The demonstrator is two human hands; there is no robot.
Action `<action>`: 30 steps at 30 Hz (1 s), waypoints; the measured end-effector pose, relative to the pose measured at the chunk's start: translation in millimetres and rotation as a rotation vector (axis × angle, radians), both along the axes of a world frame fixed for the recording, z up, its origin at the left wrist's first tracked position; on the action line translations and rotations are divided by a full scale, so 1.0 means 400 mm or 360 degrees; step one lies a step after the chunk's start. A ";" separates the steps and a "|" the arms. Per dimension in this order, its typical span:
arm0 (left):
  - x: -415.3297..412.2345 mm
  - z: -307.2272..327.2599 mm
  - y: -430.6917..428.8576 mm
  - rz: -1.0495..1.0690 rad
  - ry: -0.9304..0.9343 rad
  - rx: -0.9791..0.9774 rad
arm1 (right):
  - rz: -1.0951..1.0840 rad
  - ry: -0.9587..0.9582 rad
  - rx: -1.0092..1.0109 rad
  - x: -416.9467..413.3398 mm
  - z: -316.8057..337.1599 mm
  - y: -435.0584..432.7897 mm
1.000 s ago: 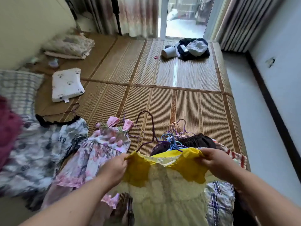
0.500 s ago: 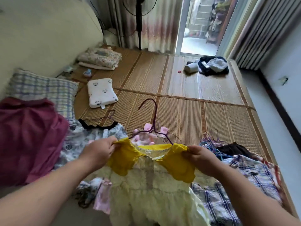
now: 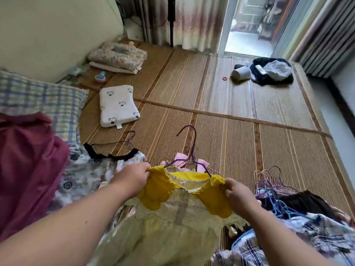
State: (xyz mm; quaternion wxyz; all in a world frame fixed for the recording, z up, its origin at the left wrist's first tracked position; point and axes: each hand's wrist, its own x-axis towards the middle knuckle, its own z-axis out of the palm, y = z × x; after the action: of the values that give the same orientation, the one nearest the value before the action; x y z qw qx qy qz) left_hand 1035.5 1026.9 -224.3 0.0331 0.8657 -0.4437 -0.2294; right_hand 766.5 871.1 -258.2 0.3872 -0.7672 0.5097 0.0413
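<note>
Left grip [image 3: 132,179]: closed round 1 shoulder of the yellow dress [image 3: 172,217].
Right grip [image 3: 239,194]: the other shoulder is pinched.
Yellow dress: held spread above the mat [image 3: 240,146], a purple hanger [image 3: 192,148] seen at its neck.
Beneath: a pink dress [image 3: 179,157], partly covered.
Left: a floral dress [image 3: 90,169] and a maroon garment [image 3: 28,169] are laid.
Right: a heap of hangers [image 3: 272,187] is piled just beside the right grip.
Farther: a white pillow [image 3: 118,105].

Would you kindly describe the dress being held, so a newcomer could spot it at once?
On the woven straw mat, look to the near edge, where clothes lie scattered. There the left hand and right hand grip the yellow dress by its shoulders. Only it has bright yellow sleeves over a pale lace body.
</note>
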 end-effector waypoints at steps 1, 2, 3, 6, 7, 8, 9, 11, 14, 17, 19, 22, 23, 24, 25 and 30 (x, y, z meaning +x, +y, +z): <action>0.003 -0.038 -0.039 0.0027 0.0001 0.0031 | 0.0002 0.0077 -0.0022 0.007 -0.046 -0.033; 0.004 -0.070 -0.069 0.0053 0.0011 0.0074 | -0.0002 0.0131 -0.0029 0.015 -0.082 -0.056; 0.009 -0.107 -0.104 0.0079 0.0020 0.0110 | -0.0013 0.0157 -0.0013 0.030 -0.122 -0.085; 0.028 -0.223 -0.190 0.0163 0.0027 0.0214 | -0.0018 0.0191 0.0058 0.065 -0.233 -0.159; 0.035 -0.258 -0.210 0.0195 0.0025 0.0251 | -0.0004 0.0220 0.0071 0.079 -0.262 -0.179; 0.044 -0.299 -0.232 0.0228 0.0016 0.0271 | 0.0012 0.0256 0.0083 0.092 -0.299 -0.201; 0.049 -0.338 -0.252 0.0243 -0.0002 0.0284 | 0.0032 0.0303 0.0090 0.101 -0.335 -0.219; 0.058 -0.411 -0.292 0.0219 -0.0053 0.0302 | 0.0066 0.0413 0.0084 0.114 -0.408 -0.248; 0.055 -0.494 -0.331 0.0192 -0.0108 0.0277 | 0.0058 0.0473 0.0038 0.122 -0.498 -0.275; 0.032 -0.549 -0.334 0.0130 -0.0105 0.0243 | 0.0036 0.0405 -0.0048 0.116 -0.546 -0.273; -0.007 -0.554 -0.316 0.0011 -0.0080 0.0232 | 0.0056 0.0387 -0.0167 0.100 -0.536 -0.245; -0.092 -0.524 -0.266 -0.0177 0.0003 0.0211 | 0.0182 0.0359 -0.0408 0.064 -0.478 -0.194; -0.125 -0.501 -0.242 -0.0219 0.0031 0.0207 | 0.0216 0.0341 -0.0457 0.047 -0.446 -0.172; -0.156 -0.474 -0.220 -0.0255 0.0062 0.0202 | 0.0242 0.0323 -0.0497 0.031 -0.412 -0.154; -0.187 -0.442 -0.197 -0.0293 0.0089 0.0199 | 0.0257 0.0320 -0.0522 0.009 -0.371 -0.130; -0.336 -0.271 -0.077 -0.0462 0.0099 0.0180 | 0.0220 0.0312 -0.0532 -0.132 -0.161 0.028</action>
State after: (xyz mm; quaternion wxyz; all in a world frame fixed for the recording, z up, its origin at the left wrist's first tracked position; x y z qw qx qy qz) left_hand 901.1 996.1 -332.8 -0.0355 0.7855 -0.5492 -0.2831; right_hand 713.7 882.3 -322.7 0.1993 -0.8462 0.4909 0.0570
